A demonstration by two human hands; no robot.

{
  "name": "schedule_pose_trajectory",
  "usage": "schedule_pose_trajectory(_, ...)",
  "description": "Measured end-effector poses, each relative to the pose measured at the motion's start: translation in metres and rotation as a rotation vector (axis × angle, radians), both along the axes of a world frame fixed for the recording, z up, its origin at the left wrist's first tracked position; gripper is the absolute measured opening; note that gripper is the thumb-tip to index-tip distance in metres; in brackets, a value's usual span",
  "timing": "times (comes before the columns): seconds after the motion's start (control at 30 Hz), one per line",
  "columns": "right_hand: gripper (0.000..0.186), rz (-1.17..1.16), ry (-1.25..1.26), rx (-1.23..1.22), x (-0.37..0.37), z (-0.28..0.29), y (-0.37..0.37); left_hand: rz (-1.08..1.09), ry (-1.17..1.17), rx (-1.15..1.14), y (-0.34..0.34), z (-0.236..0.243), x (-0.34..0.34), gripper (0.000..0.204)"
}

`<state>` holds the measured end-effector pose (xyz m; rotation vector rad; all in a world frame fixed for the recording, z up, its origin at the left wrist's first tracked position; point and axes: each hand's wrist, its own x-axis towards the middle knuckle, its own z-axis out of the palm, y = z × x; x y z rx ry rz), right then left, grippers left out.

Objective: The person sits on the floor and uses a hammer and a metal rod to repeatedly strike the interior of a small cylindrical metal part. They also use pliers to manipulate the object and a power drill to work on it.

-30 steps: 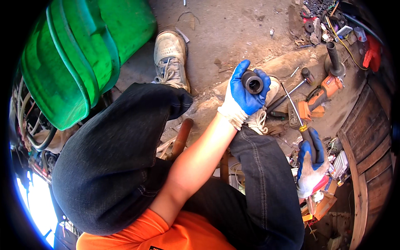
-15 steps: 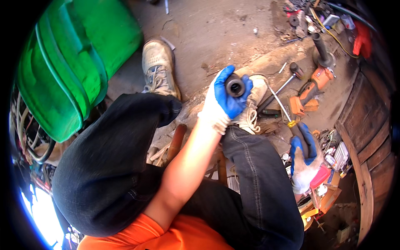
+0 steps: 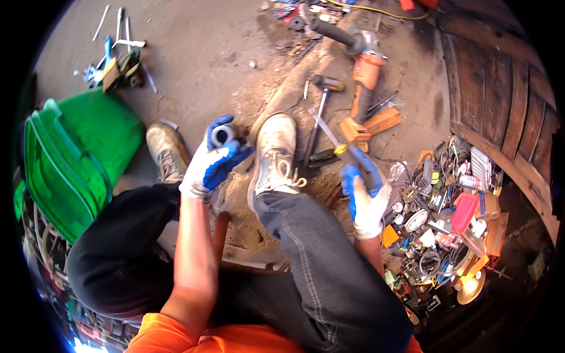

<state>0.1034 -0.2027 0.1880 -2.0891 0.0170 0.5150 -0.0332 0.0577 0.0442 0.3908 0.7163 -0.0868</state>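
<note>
Head view: left hand [image 3: 219, 162] holds a hollow grey cylinder [image 3: 231, 133], grip clamped round its side, open end facing up toward the camera. Right hand [image 3: 368, 197] has its grip closed on the dark handle of a screwdriver-like tool [image 3: 339, 149]; the tool's long axis runs up and left, away from the body. Cylinder lies left of the shaft tip, well apart, off the shaft's line; left hand nearer, already bearing it. Right shoe [image 3: 275, 144] sits between the hands. Beyond the left hand, bare floor [image 3: 194, 70] gives room; the right is hemmed by hammer [image 3: 322, 100], orange grinder [image 3: 366, 73] and parts pile [image 3: 432, 206].
</note>
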Motion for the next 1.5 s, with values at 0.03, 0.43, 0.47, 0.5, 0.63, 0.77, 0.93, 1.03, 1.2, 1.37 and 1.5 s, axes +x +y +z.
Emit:
schedule_pose_trajectory(0.03,0.039,-0.165,0.020,0.099,0.001,-0.008,-0.018,-0.099,0.063,0.178,0.000,0.001,0.002,0.073)
schedule_pose_trajectory(0.43,0.042,-0.632,-0.297,-0.626,0.125,-0.164,-0.214,-0.326,0.203,0.957,-0.004,-0.004,0.049,0.035)
schedule_pose_trajectory(0.47,0.041,-0.543,-0.329,-0.778,0.129,-0.165,-0.206,-0.306,0.250,0.962,-0.005,-0.004,0.053,0.034)
schedule_pose_trajectory(0.5,0.040,-0.450,-0.358,-0.930,0.136,-0.159,-0.201,-0.249,0.246,0.994,-0.007,-0.002,0.056,0.033)
schedule_pose_trajectory(0.63,0.030,-0.225,-0.137,-0.491,0.152,-0.151,-0.156,-0.158,0.154,1.289,-0.010,-0.006,0.077,0.037)
schedule_pose_trajectory(0.77,0.033,-0.187,0.407,-0.381,0.167,-0.190,-0.129,-0.187,0.232,1.314,-0.012,-0.010,0.088,0.037)
schedule_pose_trajectory(0.93,0.031,-0.002,0.294,-0.688,0.190,-0.248,-0.144,-0.272,0.289,1.508,-0.015,-0.005,0.085,0.051)
schedule_pose_trajectory(1.03,0.030,-0.029,0.332,-0.662,0.193,-0.254,-0.151,-0.295,0.302,1.496,-0.015,-0.001,0.087,0.052)
schedule_pose_trajectory(1.2,0.030,-0.396,0.432,-0.448,0.181,-0.240,-0.134,-0.304,0.286,1.493,-0.011,0.006,0.093,0.049)
schedule_pose_trajectory(1.37,0.032,-0.542,0.300,-0.412,0.164,-0.193,-0.128,-0.299,0.262,1.469,-0.005,0.008,0.088,0.047)
schedule_pose_trajectory(1.5,0.025,-0.182,-0.070,-0.702,0.133,-0.098,-0.124,-0.304,0.242,1.420,-0.005,0.007,0.082,0.051)
